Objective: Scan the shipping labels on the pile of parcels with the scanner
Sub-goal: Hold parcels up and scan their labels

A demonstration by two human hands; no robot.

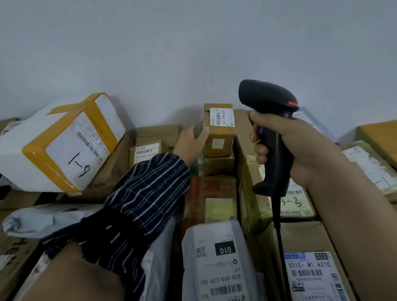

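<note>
Right hand (297, 147) gripped the scanner (265, 96); left hand (189, 142) lay straight-fingered against the small box (218, 136).
Scanner handle stood near upright over tightly packed parcels (217, 266), head aimed left and away. Box stood on end at the pile's back edge by the wall (181, 41), label (221, 116) toward the camera.

A black scanner (272, 128) is gripped by its handle in the right hand (290, 145) and held upright above the parcels, its cable (280, 252) hanging down. A small brown box (218, 138) with a white label (220, 116) is touched on its left side by the outstretched fingers of the left hand (189, 142), whose forearm is covered by a striped sleeve (134, 206). A taped foam box (52, 146) is seen tilted at the left, and a grey bag (217, 266) lies in front.
</note>
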